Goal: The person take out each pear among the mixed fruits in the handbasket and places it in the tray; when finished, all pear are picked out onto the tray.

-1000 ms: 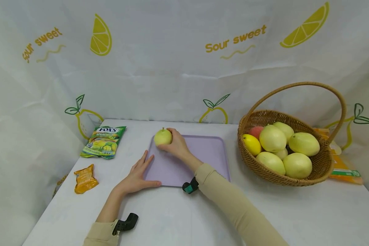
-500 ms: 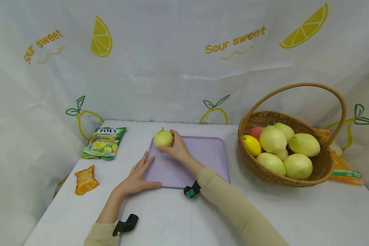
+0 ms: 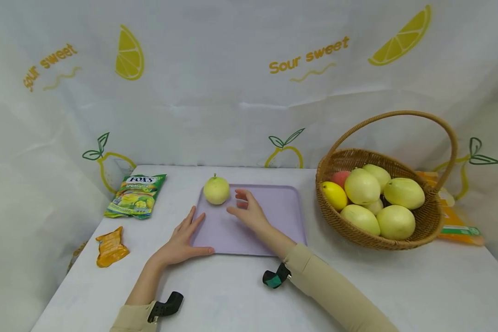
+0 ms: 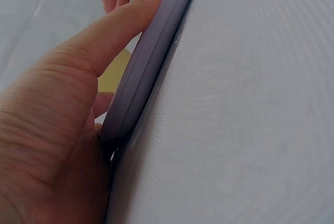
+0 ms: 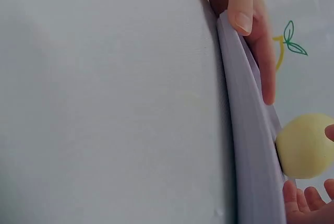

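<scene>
A round yellow-green pear (image 3: 216, 190) stands stem-up at the far left corner of the purple tray (image 3: 274, 216). My right hand (image 3: 253, 213) hovers over the tray just right of the pear, fingers loosely bent, holding nothing; the right wrist view also shows the pear (image 5: 305, 145) apart from that hand's fingertips. My left hand (image 3: 182, 242) rests at the tray's near left corner, its fingers spread along the left edge. Its thumb lies against the near rim, as the left wrist view shows the left hand (image 4: 68, 93) close up.
A wicker basket (image 3: 382, 243) with a tall handle, holding several pale green fruits, a lemon (image 3: 334, 195) and a reddish fruit (image 3: 340, 178), stands at the right. An orange packet (image 3: 460, 226) lies behind it. At the left lie a green candy bag (image 3: 135, 196) and a small orange packet (image 3: 111, 247).
My right hand has let go of the pear and drawn back to the right and nearer. The pear stays on the tray; my left hand keeps its place at the corner.
</scene>
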The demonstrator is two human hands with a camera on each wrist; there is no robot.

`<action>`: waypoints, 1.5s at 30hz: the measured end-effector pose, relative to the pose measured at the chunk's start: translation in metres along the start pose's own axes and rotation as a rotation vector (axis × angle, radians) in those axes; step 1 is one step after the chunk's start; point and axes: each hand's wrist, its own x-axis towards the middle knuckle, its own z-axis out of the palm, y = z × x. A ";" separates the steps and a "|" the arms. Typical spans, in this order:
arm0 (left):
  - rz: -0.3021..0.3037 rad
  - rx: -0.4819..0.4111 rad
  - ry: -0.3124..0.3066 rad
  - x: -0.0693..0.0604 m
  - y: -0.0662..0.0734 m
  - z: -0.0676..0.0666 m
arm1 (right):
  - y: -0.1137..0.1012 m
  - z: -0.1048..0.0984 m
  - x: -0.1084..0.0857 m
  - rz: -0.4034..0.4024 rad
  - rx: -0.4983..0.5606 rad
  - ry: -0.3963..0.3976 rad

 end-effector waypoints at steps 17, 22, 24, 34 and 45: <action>0.034 0.001 0.004 0.001 0.001 0.000 | 0.007 -0.057 -0.050 -0.011 0.080 -0.136; 0.029 0.007 -0.003 0.001 0.000 -0.001 | 0.002 -0.074 -0.066 0.019 0.093 -0.166; 0.033 0.008 -0.001 0.001 0.000 -0.002 | 0.000 -0.081 -0.072 0.023 0.094 -0.180; 0.049 0.011 0.002 0.001 -0.001 -0.001 | -0.006 -0.115 -0.101 -0.020 0.074 -0.259; 0.041 0.025 0.006 -0.001 -0.001 0.000 | -0.034 -0.152 -0.133 -0.079 -0.028 -0.351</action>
